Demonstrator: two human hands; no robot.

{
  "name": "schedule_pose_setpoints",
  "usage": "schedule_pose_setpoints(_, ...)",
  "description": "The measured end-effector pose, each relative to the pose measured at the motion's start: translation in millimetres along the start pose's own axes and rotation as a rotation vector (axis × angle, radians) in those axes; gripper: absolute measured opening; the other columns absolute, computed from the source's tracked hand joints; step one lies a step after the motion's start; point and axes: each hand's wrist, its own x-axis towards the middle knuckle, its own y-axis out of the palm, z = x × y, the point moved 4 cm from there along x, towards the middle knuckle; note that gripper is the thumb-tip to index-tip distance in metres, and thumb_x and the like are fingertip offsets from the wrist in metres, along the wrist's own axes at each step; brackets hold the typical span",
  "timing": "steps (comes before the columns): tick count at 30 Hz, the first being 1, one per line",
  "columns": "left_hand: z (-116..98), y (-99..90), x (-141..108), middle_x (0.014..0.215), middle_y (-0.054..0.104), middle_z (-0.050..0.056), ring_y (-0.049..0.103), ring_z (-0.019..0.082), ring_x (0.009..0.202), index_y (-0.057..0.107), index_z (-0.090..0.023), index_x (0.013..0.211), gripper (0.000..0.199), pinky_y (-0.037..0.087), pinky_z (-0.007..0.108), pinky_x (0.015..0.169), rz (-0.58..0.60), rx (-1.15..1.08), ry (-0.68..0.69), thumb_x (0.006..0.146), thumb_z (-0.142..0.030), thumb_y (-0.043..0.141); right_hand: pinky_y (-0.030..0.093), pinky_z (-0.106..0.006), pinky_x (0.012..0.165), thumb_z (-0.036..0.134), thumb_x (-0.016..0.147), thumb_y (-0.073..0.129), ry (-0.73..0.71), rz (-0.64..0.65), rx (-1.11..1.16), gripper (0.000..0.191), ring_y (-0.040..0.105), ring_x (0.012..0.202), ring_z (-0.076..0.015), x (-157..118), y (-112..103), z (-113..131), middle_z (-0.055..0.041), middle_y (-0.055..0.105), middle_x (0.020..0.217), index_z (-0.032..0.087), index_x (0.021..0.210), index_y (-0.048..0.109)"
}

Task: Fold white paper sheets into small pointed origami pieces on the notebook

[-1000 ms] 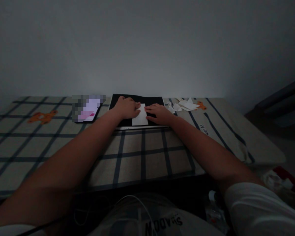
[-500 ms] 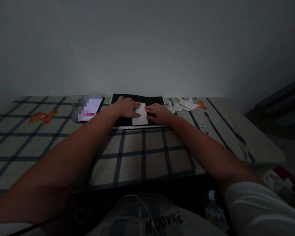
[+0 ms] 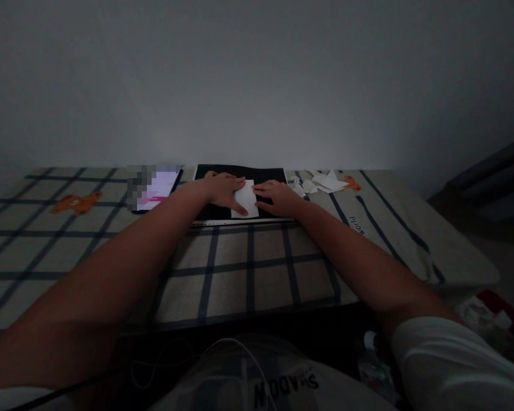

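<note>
A small white paper [image 3: 247, 197] lies on a black sheet [image 3: 261, 173] with a white edge, near the wall. My left hand [image 3: 223, 190] lies over the paper's left side, fingers spread, its thumb stretched down to the paper's lower part. At the paper's right edge rests my right hand [image 3: 278, 198], its fingertips touching the paper and its thumb apart from the fingers. Neither hand grips anything; both press flat. Part of the paper's left side is hidden under my left hand.
A tablet [image 3: 160, 188] with a lit screen lies left of the black sheet. White paper scraps [image 3: 328, 181] sit to the right. A checked cloth [image 3: 231, 279] covers the table; a clear bottle [image 3: 374, 365] is below its front edge.
My left thumb has moved down along the paper, toward its lower edge, and is spread wider from the fingers. My right hand and the paper have stayed in place.
</note>
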Motion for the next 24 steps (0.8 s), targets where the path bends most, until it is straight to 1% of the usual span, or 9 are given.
schedule_pose_setpoints(5,1,4.5,2,0.165,0.024,0.007,0.025,0.042,0.147,0.016,-0.031,0.159,0.124,0.019,0.056,0.116,0.008,0.002,0.005,0.058,-0.085,0.064,0.042,-0.049,0.104,0.04,0.096,0.053,-0.001,0.004,0.0,0.048,0.05,0.128,-0.0302,0,-1,1,-0.0098,0.056,0.144,0.015,0.137,0.06)
schedule_pose_setpoints(8,1,10.1,0,0.166,0.018,0.008,0.019,0.042,0.149,0.013,-0.028,0.16,0.126,0.014,0.059,0.117,0.013,-0.008,0.023,0.059,-0.086,0.061,0.041,-0.048,0.105,0.04,0.096,0.053,-0.006,0.006,-0.006,0.049,0.05,0.128,-0.0299,0,-1,1,-0.0102,0.057,0.144,0.014,0.137,0.059)
schedule_pose_setpoints(12,2,17.6,-4,0.167,0.014,0.009,0.014,0.041,0.151,0.009,-0.026,0.16,0.126,0.01,0.061,0.118,-0.023,-0.059,0.041,0.062,-0.087,0.058,0.042,-0.048,0.105,0.04,0.096,0.052,-0.01,0.005,-0.015,0.049,0.05,0.127,-0.0306,1,-1,1,-0.0099,0.057,0.144,0.013,0.137,0.06)
schedule_pose_setpoints(16,6,24.4,-5,0.167,0.013,0.008,0.012,0.04,0.151,0.009,-0.027,0.16,0.123,0.01,0.061,0.118,-0.072,-0.112,0.046,0.064,-0.085,0.058,0.043,-0.049,0.104,0.039,0.096,0.053,-0.02,-0.001,-0.013,0.048,0.05,0.128,-0.0306,1,-1,2,-0.0104,0.057,0.144,0.013,0.136,0.06)
schedule_pose_setpoints(19,9,27.9,-3,0.166,0.014,0.008,0.013,0.039,0.151,0.011,-0.028,0.16,0.121,0.008,0.061,0.119,-0.11,-0.142,0.054,0.064,-0.085,0.058,0.043,-0.049,0.103,0.039,0.096,0.053,-0.027,-0.01,-0.017,0.046,0.05,0.128,-0.0299,0,0,1,-0.0097,0.057,0.144,0.016,0.136,0.06)
schedule_pose_setpoints(24,14,31.9,0,0.166,0.017,0.01,0.014,0.038,0.151,0.013,-0.026,0.16,0.122,0.009,0.062,0.118,-0.132,-0.162,0.057,0.064,-0.085,0.059,0.043,-0.049,0.103,0.038,0.096,0.053,-0.03,-0.016,-0.016,0.046,0.051,0.127,-0.0303,0,0,1,-0.0101,0.057,0.143,0.016,0.136,0.061)
